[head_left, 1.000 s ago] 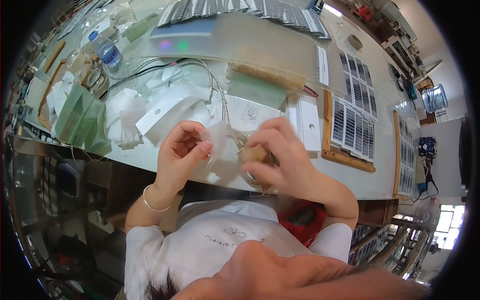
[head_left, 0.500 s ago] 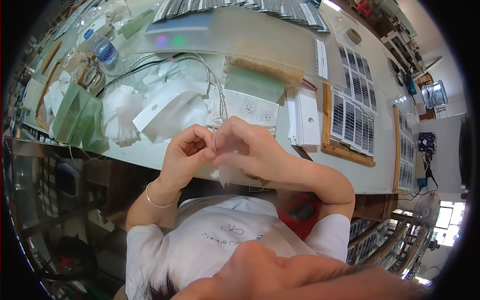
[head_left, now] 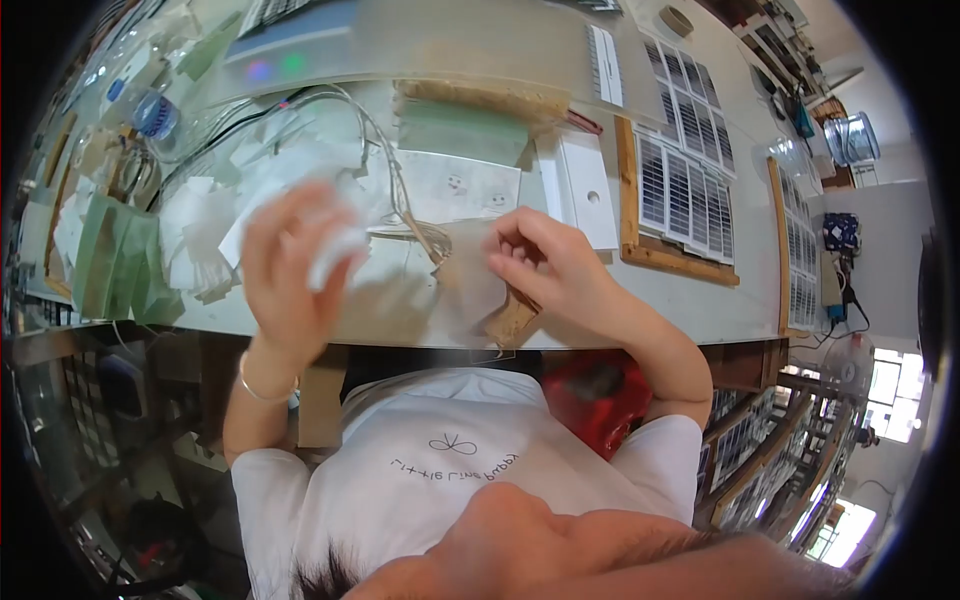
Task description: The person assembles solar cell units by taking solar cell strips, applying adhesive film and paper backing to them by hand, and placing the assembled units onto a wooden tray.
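Note:
My left hand [head_left: 300,270] is raised over the table's near left part, smeared by motion. A small white piece [head_left: 343,245] shows at its fingers; whether they grip it is unclear. My right hand [head_left: 548,262] is closed, thumb against fingers, on the edge of a thin translucent sheet [head_left: 470,285]. Behind and beside the sheet is a brown piece [head_left: 513,318] at the table's front edge. A bundle of pale cords [head_left: 402,200] runs down to a brown wrapped end near the sheet.
Loose white sheets [head_left: 197,225] and green folded pieces [head_left: 125,250] lie on the left, with a water bottle [head_left: 155,115] behind. A white stack with a hole [head_left: 585,190] and a wooden frame of patterned strips [head_left: 628,200] stand right. A green block [head_left: 465,130] lies behind.
My hands, together at half a second ago, are now apart. My left hand has moved left and up; my right hand has shifted right, holding the sheet. The view has shifted too.

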A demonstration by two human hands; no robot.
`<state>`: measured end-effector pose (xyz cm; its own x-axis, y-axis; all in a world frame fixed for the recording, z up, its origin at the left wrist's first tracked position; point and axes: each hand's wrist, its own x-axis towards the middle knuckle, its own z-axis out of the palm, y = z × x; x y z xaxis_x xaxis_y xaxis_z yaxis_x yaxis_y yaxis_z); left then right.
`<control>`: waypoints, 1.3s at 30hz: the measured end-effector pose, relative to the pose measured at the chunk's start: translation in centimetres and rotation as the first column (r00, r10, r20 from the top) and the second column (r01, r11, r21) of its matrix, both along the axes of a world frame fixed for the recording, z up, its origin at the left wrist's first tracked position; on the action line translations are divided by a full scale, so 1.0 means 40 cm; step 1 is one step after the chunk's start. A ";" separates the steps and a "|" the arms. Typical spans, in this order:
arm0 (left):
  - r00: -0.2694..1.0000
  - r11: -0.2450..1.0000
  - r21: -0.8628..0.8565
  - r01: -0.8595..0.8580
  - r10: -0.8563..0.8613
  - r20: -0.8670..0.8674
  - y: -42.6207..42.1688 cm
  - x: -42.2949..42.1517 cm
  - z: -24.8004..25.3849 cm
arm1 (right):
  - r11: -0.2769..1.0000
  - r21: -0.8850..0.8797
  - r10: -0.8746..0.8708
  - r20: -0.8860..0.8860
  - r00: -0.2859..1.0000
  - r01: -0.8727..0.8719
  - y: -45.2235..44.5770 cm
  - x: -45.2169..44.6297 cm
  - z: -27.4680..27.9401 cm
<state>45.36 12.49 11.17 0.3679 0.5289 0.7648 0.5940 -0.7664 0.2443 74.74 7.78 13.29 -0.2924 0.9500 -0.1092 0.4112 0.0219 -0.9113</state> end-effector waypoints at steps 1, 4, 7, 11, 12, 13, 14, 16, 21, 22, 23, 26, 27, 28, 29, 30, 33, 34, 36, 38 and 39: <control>0.988 0.988 0.007 0.152 -0.152 -0.025 -0.036 0.008 -0.023 | 0.999 0.034 0.021 0.032 0.999 -0.022 0.011 0.007 -0.004; 0.900 0.898 0.076 0.433 -0.425 -0.096 -0.095 0.059 -0.080 | 0.994 0.094 0.053 0.079 0.995 -0.061 0.021 0.010 -0.008; 0.904 0.898 -0.111 0.426 -0.419 0.080 -0.127 0.089 -0.125 | 0.986 0.144 0.074 0.091 0.993 -0.087 0.028 0.006 -0.015; 0.859 0.814 -0.278 0.510 -0.499 0.114 -0.137 0.090 -0.112 | 0.978 0.181 0.093 0.059 0.994 -0.102 0.026 -0.001 -0.003; 0.833 0.782 -0.289 0.553 -0.525 0.172 -0.148 0.088 -0.097 | 0.979 0.181 0.089 0.057 0.994 -0.098 0.021 -0.001 0.011; 0.804 0.747 -0.297 0.595 -0.549 0.230 -0.157 0.087 -0.065 | 0.983 0.166 0.076 0.019 0.997 -0.078 0.015 0.000 0.032; 0.761 0.678 -0.346 0.649 -0.575 0.301 -0.164 0.082 -0.026 | 0.988 0.146 0.062 -0.019 0.998 -0.059 0.009 0.002 0.047; 0.759 0.615 -0.446 0.651 -0.544 0.358 -0.186 0.103 -0.006 | 0.990 0.119 0.074 0.015 0.997 -0.075 0.008 0.010 0.061; 0.845 0.560 -0.638 0.528 -0.419 0.331 -0.210 0.124 -0.021 | 0.952 0.273 0.109 0.134 0.985 -0.142 0.035 0.023 -0.009; 0.846 0.557 -0.642 0.527 -0.419 0.330 -0.209 0.123 -0.033 | 0.951 0.278 0.107 0.119 0.987 -0.137 0.036 0.021 -0.016; 0.855 0.655 -0.553 0.515 -0.439 0.276 -0.205 0.120 -0.046 | 0.950 0.284 0.107 0.105 0.989 -0.133 0.035 0.020 -0.020; 0.891 0.817 -0.356 0.454 -0.417 0.181 -0.203 0.108 -0.035 | 0.953 0.282 0.089 0.091 0.992 -0.112 0.032 0.017 -0.002; 0.911 0.874 -0.260 0.411 -0.382 0.155 -0.204 0.107 -0.030 | 0.952 0.285 0.088 0.089 0.992 -0.110 0.032 0.018 0.003; 0.939 0.916 -0.215 0.340 -0.316 0.137 -0.209 0.121 -0.028 | 0.946 0.310 0.069 0.094 0.993 -0.095 0.032 0.021 0.007; 0.938 0.915 -0.215 0.341 -0.318 0.137 -0.210 0.133 -0.030 | 0.939 0.335 0.050 0.100 0.994 -0.081 0.033 0.024 0.009; 0.937 0.913 -0.209 0.349 -0.339 0.085 -0.208 0.145 -0.034 | 0.939 0.335 0.048 0.101 0.994 -0.080 0.034 0.027 0.007; 0.934 0.910 -0.221 0.350 -0.358 0.004 -0.211 0.166 -0.050 | 0.924 0.370 0.041 0.160 0.986 -0.098 0.040 0.034 -0.014; 0.940 0.924 -0.207 0.322 -0.338 -0.041 -0.213 0.167 -0.055 | 0.911 0.400 0.018 0.215 0.976 -0.105 0.042 0.032 -0.029; 0.943 0.934 -0.194 0.299 -0.320 -0.088 -0.216 0.167 -0.055 | 0.897 0.428 -0.010 0.266 0.964 -0.109 0.044 0.030 -0.041; 0.946 0.948 -0.133 0.288 -0.304 -0.113 -0.221 0.169 -0.048 | 0.900 0.429 -0.020 0.235 0.972 -0.085 0.045 0.030 -0.045; 0.946 0.948 -0.132 0.289 -0.304 -0.113 -0.223 0.167 -0.049 | 0.899 0.429 -0.021 0.235 0.972 -0.084 0.046 0.030 -0.046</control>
